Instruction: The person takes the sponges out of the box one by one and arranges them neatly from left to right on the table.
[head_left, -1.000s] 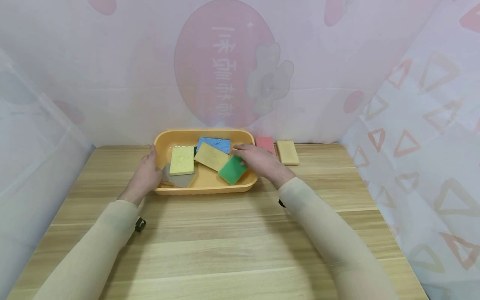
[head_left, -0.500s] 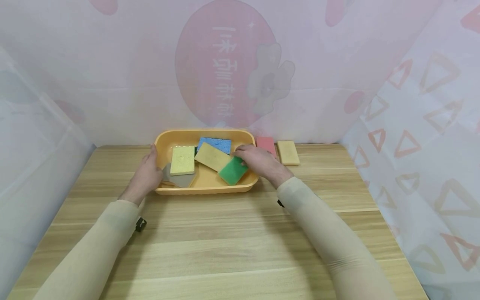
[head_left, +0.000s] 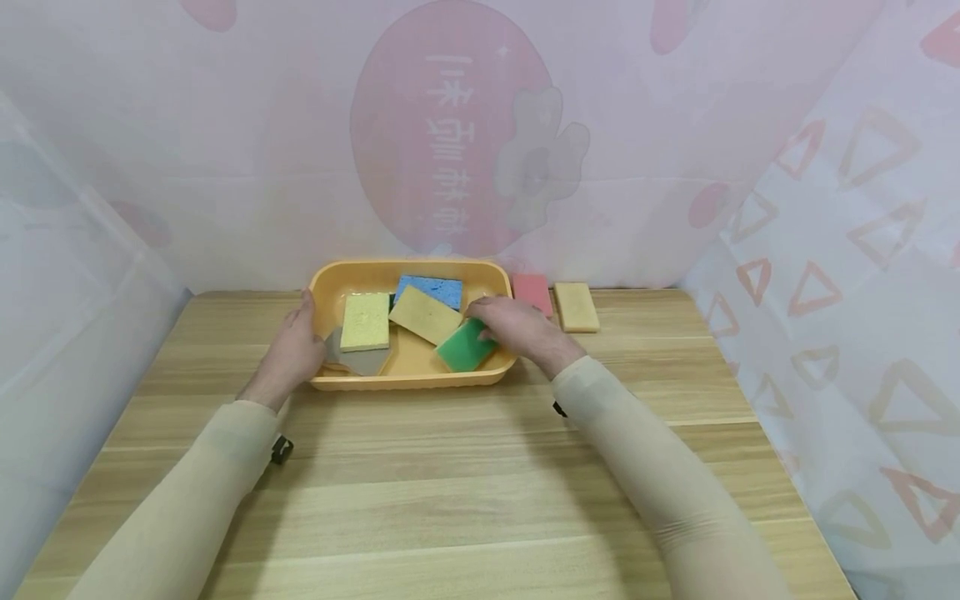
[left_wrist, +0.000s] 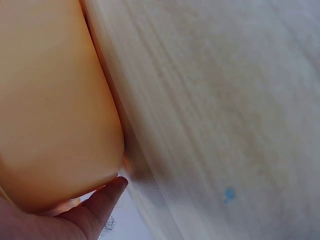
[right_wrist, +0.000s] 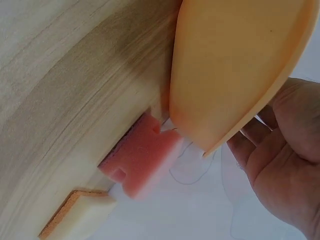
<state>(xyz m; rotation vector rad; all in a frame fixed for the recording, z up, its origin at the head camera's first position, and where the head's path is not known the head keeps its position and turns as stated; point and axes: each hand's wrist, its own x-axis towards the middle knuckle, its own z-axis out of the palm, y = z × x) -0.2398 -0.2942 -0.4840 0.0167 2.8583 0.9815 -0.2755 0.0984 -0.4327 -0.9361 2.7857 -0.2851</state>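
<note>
Between the hands sits a rounded orange plastic tray (head_left: 408, 382); the left hand (head_left: 292, 348) grips its end. Inside, the right hand (head_left: 520, 327) pinches a flat rectangular green sponge (head_left: 461, 350). Steady bracing and a light pinch should suit.

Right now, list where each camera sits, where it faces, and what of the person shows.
Head: on the head, facing forward and down at the orange tray; left hand, right hand and both sleeves show.
Left wrist: on that wrist, facing the tray's side and tabletop; part of that hand shows.
Right wrist: on that wrist, facing the tray's side and pink sponge; part of that hand shows.
Shared: pink sponge, in head and right wrist.
</note>
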